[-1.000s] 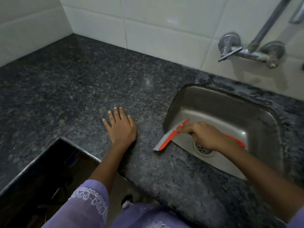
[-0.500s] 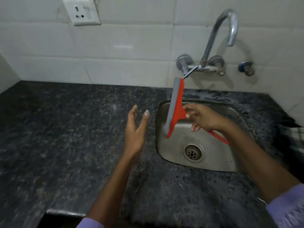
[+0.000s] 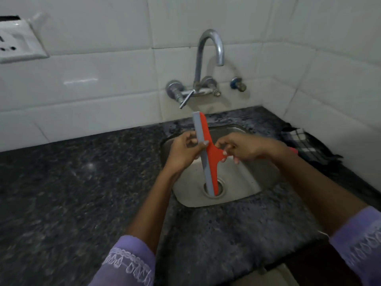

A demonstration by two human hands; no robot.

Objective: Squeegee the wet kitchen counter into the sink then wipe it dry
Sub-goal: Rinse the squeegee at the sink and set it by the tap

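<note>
Squeegee (image 3: 207, 153) held upright at frame centre over the sink (image 3: 247, 182), blade end down above the drain, presumably so runoff drips into the basin rather than onto the counter (image 3: 82, 182). Left hand (image 3: 183, 151) pinches the grey blade edge, thumb and fingers clamped on it. Right hand (image 3: 243, 147) closes its fingers around the orange handle. Checked cloth (image 3: 299, 141) lies at right, likely for drying. Tap (image 3: 208, 58) above; no water stream visible.

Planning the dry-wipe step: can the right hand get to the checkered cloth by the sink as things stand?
Probably yes, once freed. The right hand grips the squeegee handle over the sink; the checkered cloth lies just beyond it on the counter, nothing between.
</note>
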